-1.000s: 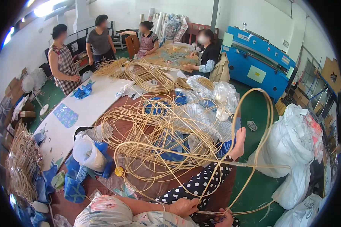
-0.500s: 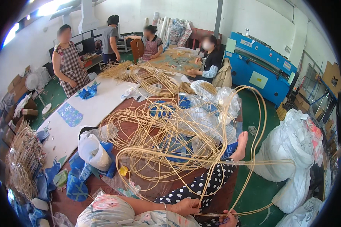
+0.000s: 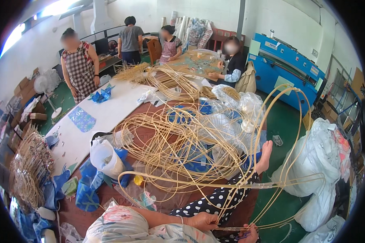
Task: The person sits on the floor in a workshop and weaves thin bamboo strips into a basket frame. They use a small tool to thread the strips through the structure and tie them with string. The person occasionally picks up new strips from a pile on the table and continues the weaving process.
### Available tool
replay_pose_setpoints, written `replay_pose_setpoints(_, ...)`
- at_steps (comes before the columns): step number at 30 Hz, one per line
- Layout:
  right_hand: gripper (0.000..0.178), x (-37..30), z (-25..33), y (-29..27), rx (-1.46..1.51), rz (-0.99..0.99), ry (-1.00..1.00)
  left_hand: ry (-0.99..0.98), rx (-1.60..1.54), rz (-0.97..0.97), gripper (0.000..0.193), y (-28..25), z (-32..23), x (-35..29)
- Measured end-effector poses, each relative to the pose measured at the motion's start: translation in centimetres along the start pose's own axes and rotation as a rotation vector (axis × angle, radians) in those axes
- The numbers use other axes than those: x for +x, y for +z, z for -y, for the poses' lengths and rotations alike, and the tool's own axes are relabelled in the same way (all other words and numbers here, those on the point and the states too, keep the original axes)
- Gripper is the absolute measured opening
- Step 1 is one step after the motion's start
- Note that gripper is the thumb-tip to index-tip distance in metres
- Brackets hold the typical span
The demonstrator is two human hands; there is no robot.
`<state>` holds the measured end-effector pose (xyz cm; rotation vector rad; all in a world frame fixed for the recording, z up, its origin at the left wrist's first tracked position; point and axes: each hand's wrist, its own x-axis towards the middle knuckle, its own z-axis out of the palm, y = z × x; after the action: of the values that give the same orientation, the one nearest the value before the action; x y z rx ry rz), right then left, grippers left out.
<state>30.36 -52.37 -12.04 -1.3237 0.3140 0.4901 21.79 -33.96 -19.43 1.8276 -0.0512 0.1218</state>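
A large looped frame of thin tan cane (image 3: 190,181) stretches from above the brown table to the right over the floor. Its strands cross at a pale wrapped joint (image 3: 265,185). My left hand (image 3: 205,221) is closed on the frame's strands near the front edge. Close by on the right, my right hand (image 3: 248,233) pinches the near crossing of the same frame. Something small and dark blue shows at the right fingers; its kind is unclear. A tangled heap of similar cane loops (image 3: 162,141) lies beyond my hands.
On the brown table (image 3: 109,190) stand a white bucket (image 3: 105,158) and blue cloth pieces (image 3: 87,194). My leg in dotted trousers (image 3: 215,202) stretches across its right side. White sacks (image 3: 312,162) sit on the right floor. Several co-workers are near the far tables, by a blue machine (image 3: 288,69).
The view has shifted, so most things sit farther right. The frame's tall loops lean more to the right. Both hands keep their hold. The standing person at left has lowered an arm.
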Motion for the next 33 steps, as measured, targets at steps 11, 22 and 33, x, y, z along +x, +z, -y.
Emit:
replay_pose_setpoints(11,0.015,2.8,-1.7,-1.5,0.031,0.071,-0.045,0.017,0.019,0.073,0.013,-0.7,0.4,0.0)
replay_pose_setpoints(22,0.007,3.0,-2.1,-2.1,0.110,0.148,-0.120,-0.061,0.051,0.141,0.017,-0.7,1.0,0.0)
replay_pose_setpoints(33,0.011,3.0,-2.2,-2.6,0.164,0.235,-0.115,-0.051,0.049,0.144,0.020,-0.9,0.4,-0.6)
